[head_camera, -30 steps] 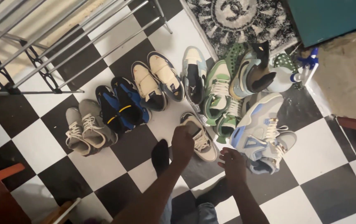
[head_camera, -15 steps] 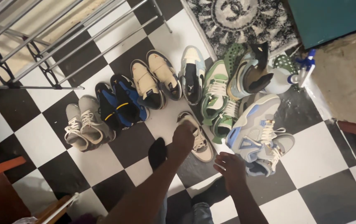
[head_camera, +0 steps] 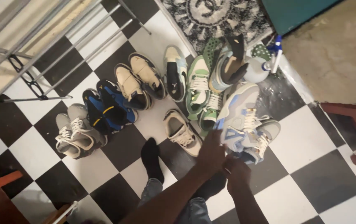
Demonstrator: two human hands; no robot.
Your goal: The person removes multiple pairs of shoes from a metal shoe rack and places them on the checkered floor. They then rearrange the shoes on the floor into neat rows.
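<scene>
On the far left of the checkered floor (head_camera: 310, 145) stands a metal rack (head_camera: 33, 54). In front of it runs a row of shoes: a grey pair (head_camera: 75, 135), a black and blue pair (head_camera: 107, 110), a cream and black pair (head_camera: 140, 81), a single white and black high-top (head_camera: 175, 72), then green and white sneakers (head_camera: 198, 89). A lone beige sneaker (head_camera: 182, 132) sits apart, nearer the person, just beside a foot in a black sock (head_camera: 150, 159).

The left hand (head_camera: 212, 151) rests with bent fingers against the near edge of the light blue and grey sneakers (head_camera: 244, 120), which lie in a loose heap right of the beige one. The right hand (head_camera: 237, 170) is curled just below the lower shoe's heel; whether it actually grips anything is hard to make out, as the motion blurs it.

To lift one shoe cleanly, a hold at the heel collar or midsole would serve better than the loose laces, since the two blue shoes overlap and one could drag the other.

Further right and back, a tan and light blue boot (head_camera: 230, 66) leans over the green pair, crowding the heap from behind, and a spray bottle (head_camera: 265, 64) lies by the patterned rug (head_camera: 215, 16). A red chair leg (head_camera: 352, 114) stands well apart on the right.
</scene>
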